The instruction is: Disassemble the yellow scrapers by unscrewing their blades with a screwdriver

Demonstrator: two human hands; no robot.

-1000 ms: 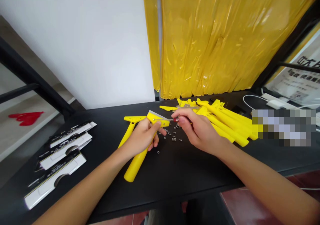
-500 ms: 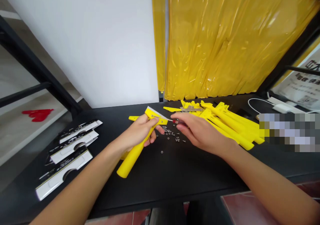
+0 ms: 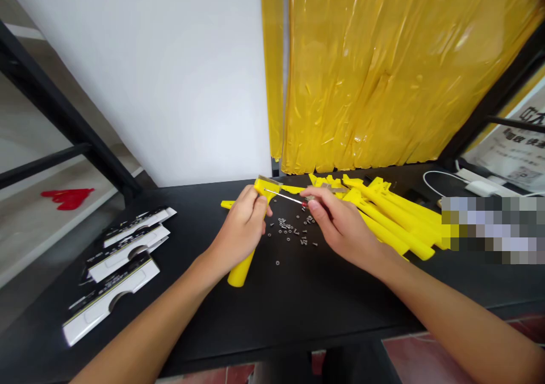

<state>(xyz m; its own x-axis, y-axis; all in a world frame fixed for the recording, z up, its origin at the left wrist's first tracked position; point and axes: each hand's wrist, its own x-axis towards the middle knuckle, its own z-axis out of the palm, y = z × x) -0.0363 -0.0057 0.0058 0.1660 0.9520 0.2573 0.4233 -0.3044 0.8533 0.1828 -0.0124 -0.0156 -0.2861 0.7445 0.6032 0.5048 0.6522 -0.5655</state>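
Observation:
My left hand is wrapped round a yellow plastic scraper, its round handle pointing down towards me and its head with a thin metal blade facing away. Between the fingertips of my right hand is a screwdriver with a thin steel shaft and some red at its handle. Its tip meets the scraper's head; the exact contact is too small to make out. Small screws and nuts lie scattered on the black table below and between my hands.
More yellow handles and yellow head pieces are piled on the right. Several white-and-black card sleeves lie on the left. A white charger with a cable sits at the back right, and a yellow plastic curtain hangs behind the table.
My left hand has turned the scraper more upright, its handle end swinging right. The right hand has shifted slightly right, and more of the screwdriver's shaft shows.

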